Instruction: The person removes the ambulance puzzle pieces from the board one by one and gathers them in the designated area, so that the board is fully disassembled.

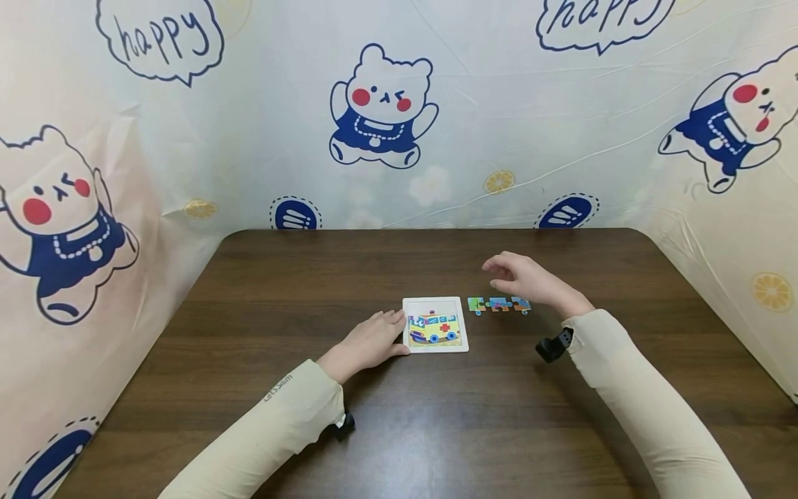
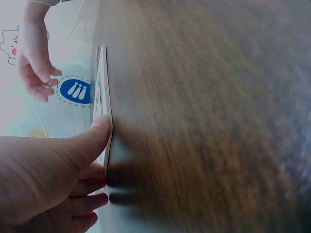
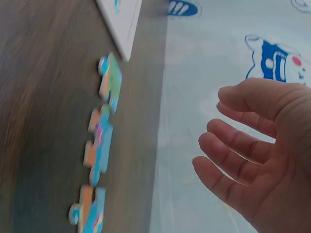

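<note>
A white-framed puzzle board (image 1: 436, 301) lies flat on the table, showing a yellow ambulance picture (image 1: 433, 328). Along its left side rests my left hand (image 1: 373, 339), fingers fairly straight; in the left wrist view the thumb (image 2: 100, 124) touches the board's edge. Just right of the board, three colourful puzzle pieces (image 1: 499, 304) lie in a row, slightly apart from one another. My right hand (image 1: 527, 278) hovers above and behind them, touching nothing. Its fingers (image 3: 238, 156) are loosely bent and hold nothing in the right wrist view.
The brown wooden table (image 1: 280, 291) has rounded far corners. Behind it hangs a pale cloth (image 1: 480, 125) printed with bears and lettering. Each wrist wears a small black camera, such as the right one (image 1: 553, 345).
</note>
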The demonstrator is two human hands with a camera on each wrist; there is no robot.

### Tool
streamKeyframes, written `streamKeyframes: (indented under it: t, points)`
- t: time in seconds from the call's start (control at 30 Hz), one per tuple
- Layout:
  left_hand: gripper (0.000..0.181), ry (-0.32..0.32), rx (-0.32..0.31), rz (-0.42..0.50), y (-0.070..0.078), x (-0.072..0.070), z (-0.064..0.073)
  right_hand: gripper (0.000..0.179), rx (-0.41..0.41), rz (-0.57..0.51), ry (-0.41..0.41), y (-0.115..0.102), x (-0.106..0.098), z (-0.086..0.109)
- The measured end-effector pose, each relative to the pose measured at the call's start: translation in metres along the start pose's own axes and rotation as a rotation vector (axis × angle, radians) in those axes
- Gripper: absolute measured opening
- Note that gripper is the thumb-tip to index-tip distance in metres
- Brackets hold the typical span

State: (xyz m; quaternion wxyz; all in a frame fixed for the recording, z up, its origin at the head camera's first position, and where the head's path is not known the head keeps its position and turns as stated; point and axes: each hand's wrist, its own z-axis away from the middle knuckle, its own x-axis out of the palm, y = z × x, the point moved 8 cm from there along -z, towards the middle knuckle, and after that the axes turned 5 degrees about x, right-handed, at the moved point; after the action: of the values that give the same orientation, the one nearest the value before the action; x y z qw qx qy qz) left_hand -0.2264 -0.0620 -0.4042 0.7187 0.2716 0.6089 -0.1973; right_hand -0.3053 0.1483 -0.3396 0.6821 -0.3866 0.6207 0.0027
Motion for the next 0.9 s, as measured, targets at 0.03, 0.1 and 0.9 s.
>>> streamKeyframes:
  t: [0.03,0.1,0.9]
  points:
    - [0.065,-0.001,-0.001,0.001,0.000,0.000,0.000,0.027,-0.006,-0.004,0.001,-0.004,0.000,-0.001]
    - [0.065,-0.002,-0.002,0.000,0.000,0.000,0.000,0.027,-0.024,-0.007,0.004,-0.013,0.002,-0.003]
    - [0.065,0.002,-0.006,0.016,-0.002,0.001,-0.001,0.032,-0.122,-0.005,-0.110,-0.071,0.055,-0.019]
